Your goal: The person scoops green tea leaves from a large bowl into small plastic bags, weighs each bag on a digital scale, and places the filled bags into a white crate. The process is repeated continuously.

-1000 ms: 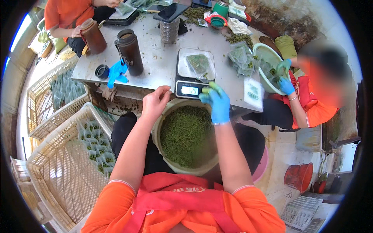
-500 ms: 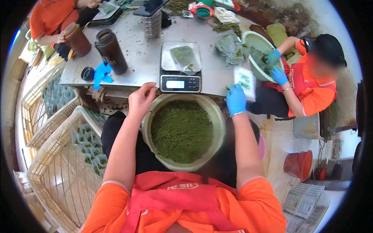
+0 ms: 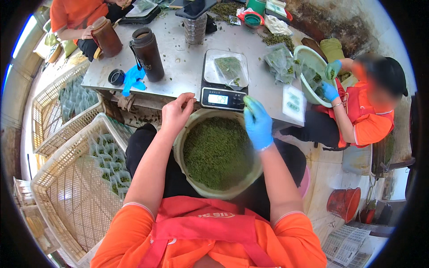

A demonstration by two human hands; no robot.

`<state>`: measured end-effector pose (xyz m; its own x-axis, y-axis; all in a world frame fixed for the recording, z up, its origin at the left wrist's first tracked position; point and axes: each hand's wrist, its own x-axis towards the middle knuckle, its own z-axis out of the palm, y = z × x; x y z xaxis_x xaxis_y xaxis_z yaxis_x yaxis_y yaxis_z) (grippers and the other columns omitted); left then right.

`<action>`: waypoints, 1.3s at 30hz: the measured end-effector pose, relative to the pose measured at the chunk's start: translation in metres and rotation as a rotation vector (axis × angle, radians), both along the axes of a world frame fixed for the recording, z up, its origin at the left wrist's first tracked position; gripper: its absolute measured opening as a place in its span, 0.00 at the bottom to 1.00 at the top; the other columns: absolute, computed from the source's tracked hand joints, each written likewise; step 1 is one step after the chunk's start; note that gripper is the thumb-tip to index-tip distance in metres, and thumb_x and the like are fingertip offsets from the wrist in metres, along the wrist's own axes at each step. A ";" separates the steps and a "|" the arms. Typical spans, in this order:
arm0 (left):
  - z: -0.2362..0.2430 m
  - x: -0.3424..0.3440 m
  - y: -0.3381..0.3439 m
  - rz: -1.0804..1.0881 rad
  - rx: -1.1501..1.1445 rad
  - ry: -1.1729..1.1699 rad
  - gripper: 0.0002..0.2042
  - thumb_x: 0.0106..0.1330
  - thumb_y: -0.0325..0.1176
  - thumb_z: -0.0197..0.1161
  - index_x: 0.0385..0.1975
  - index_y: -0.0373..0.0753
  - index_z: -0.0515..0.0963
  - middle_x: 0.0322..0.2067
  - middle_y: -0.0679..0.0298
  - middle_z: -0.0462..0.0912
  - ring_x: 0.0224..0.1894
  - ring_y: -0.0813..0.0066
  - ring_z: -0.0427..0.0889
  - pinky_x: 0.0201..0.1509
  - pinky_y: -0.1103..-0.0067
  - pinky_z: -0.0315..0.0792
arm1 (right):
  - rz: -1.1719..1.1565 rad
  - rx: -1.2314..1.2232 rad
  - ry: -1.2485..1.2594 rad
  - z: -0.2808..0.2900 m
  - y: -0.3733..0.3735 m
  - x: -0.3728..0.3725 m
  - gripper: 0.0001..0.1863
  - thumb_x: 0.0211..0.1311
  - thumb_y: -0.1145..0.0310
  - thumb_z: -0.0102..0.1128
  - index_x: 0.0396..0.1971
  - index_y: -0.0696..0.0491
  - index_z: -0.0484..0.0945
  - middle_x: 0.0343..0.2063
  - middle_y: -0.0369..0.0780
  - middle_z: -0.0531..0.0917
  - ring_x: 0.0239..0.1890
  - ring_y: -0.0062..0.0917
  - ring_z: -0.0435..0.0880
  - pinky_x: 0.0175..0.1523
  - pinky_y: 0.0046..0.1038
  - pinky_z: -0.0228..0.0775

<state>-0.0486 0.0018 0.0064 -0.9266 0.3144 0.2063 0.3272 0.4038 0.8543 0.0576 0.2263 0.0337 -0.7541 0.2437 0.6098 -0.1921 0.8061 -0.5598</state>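
My bare left hand (image 3: 177,113) is closed, its fingertips pinched together beside the left edge of a digital scale (image 3: 222,98). Nothing shows between them. On the scale's metal plate lies a clear bag (image 3: 229,70) of small green grains, like green peppercorns. My right hand (image 3: 259,123), in a blue glove with greenish fingertips, is at the scale's lower right corner. Its fingers are bent together, and whatever they pinch is hidden. Below both hands, between my knees, stands a pale tub (image 3: 179,172) filled with the green grains (image 3: 216,154).
A dark bottle (image 3: 147,54), a blue glove (image 3: 133,80) and filled bags (image 3: 280,62) lie about the metal table (image 3: 176,58). Crates (image 3: 67,196) with bags stand at left. At right a co-worker's gloved hands (image 3: 331,91) are over a pale basin (image 3: 308,89); another person (image 3: 73,18) sits far left.
My right hand has moved left from the table edge to the scale's corner. My left hand stays beside the scale. The view has shifted, and the co-worker's hands have changed position over the basin.
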 end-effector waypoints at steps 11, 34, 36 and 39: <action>0.012 -0.001 0.000 0.123 -0.231 0.252 0.11 0.56 0.34 0.62 0.38 0.40 0.77 0.30 0.63 0.83 0.33 0.68 0.82 0.38 0.76 0.74 | -0.096 0.456 -0.391 0.032 -0.020 -0.086 0.14 0.60 0.60 0.49 0.44 0.46 0.75 0.49 0.40 0.74 0.29 0.39 0.80 0.34 0.37 0.74; 0.002 0.001 -0.007 0.068 -0.434 0.450 0.25 0.49 0.30 0.58 0.52 0.40 0.68 0.29 0.56 0.80 0.31 0.58 0.80 0.33 0.68 0.73 | 0.281 0.370 -0.692 0.012 -0.106 -0.065 0.17 0.54 0.68 0.50 0.46 0.50 0.71 0.40 0.50 0.77 0.30 0.45 0.80 0.35 0.42 0.73; 0.006 0.002 -0.007 0.049 -0.342 0.522 0.25 0.49 0.32 0.58 0.52 0.42 0.68 0.32 0.55 0.80 0.33 0.58 0.80 0.34 0.68 0.73 | 0.367 0.371 -0.723 0.020 -0.103 -0.068 0.17 0.54 0.67 0.51 0.45 0.50 0.70 0.35 0.53 0.77 0.28 0.48 0.79 0.33 0.42 0.73; 0.012 0.004 -0.004 0.084 -0.358 0.321 0.24 0.52 0.40 0.61 0.51 0.45 0.69 0.30 0.54 0.81 0.32 0.57 0.81 0.34 0.68 0.73 | 0.621 -0.223 -0.495 0.038 -0.076 -0.055 0.15 0.57 0.71 0.54 0.46 0.53 0.74 0.35 0.45 0.80 0.25 0.33 0.81 0.33 0.31 0.75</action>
<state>-0.0442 -0.0025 0.0187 -0.8592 0.3443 0.3785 0.5049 0.6901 0.5184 0.0027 0.1508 0.0712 -0.9602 -0.2302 0.1582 -0.2554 0.4943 -0.8309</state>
